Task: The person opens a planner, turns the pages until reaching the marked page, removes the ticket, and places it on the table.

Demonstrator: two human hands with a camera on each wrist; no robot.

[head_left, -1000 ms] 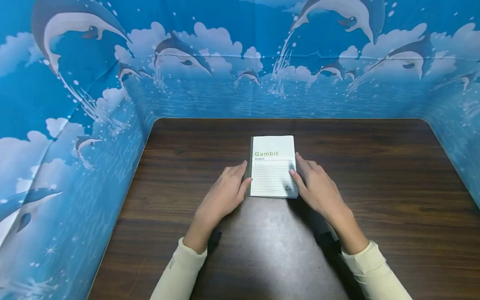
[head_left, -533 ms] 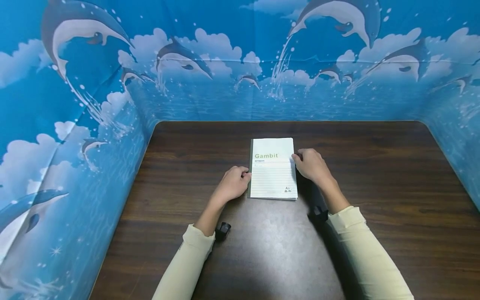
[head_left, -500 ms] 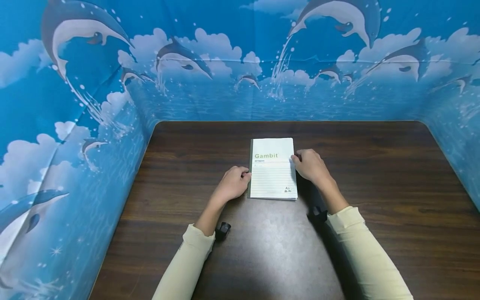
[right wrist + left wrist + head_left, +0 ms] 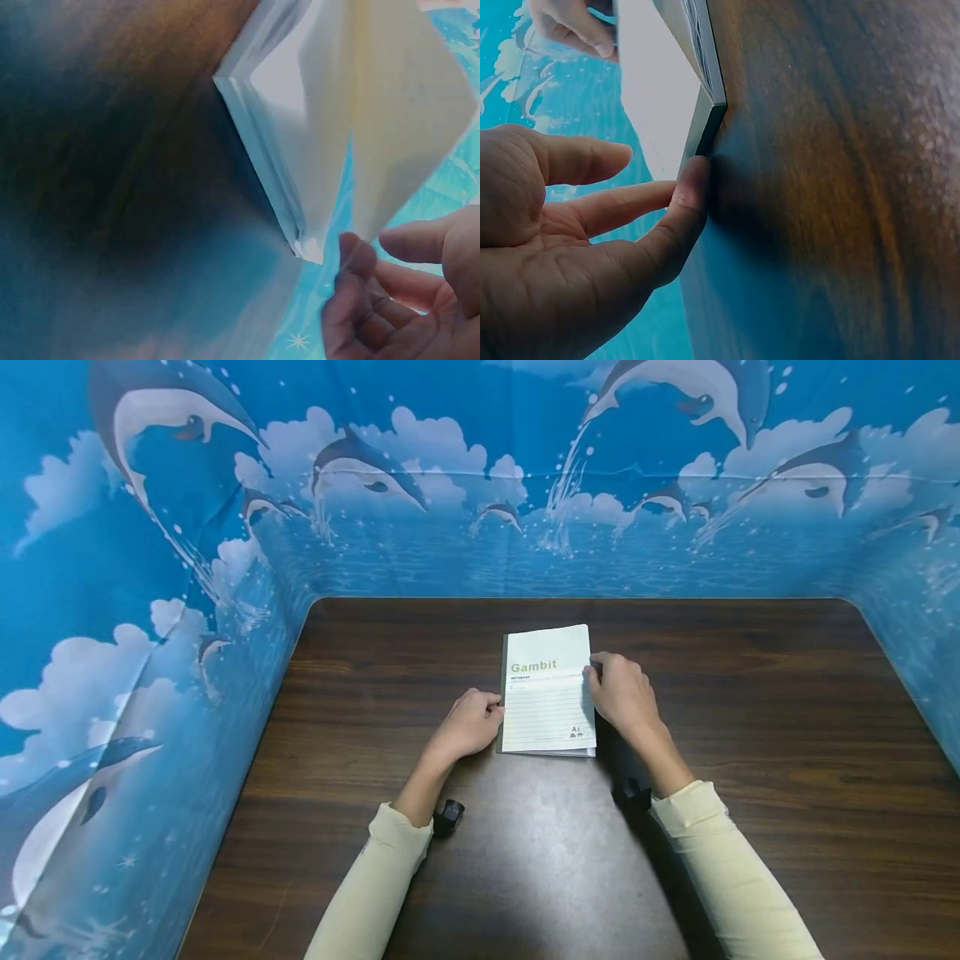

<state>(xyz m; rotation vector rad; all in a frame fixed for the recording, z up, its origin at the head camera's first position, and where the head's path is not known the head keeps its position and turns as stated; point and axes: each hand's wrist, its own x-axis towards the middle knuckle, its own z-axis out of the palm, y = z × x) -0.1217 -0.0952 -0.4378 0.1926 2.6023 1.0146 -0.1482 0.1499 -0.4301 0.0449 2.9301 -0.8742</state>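
Observation:
A notebook with a pale cover, a dark spine strip and the green word "Gambit" lies on the table. My left hand is at its spine, and in the left wrist view the fingertips touch the spine edge with the fingers loosely bent. On the opposite side my right hand pinches the front cover's edge between thumb and fingers. The right wrist view has this cover lifted at an angle, apart from the pages below. What the cover's inner side carries is too washed out to tell.
The dark wood-grain table reaches out on both sides of the notebook. A blue curtain with dolphins closes off the back and the sides. A small black device sits at the left wrist.
Both hands went from lying flatter beside the notebook to bent fingers. My right hand shifted up along the edge and took hold of the cover, which is now slightly raised.

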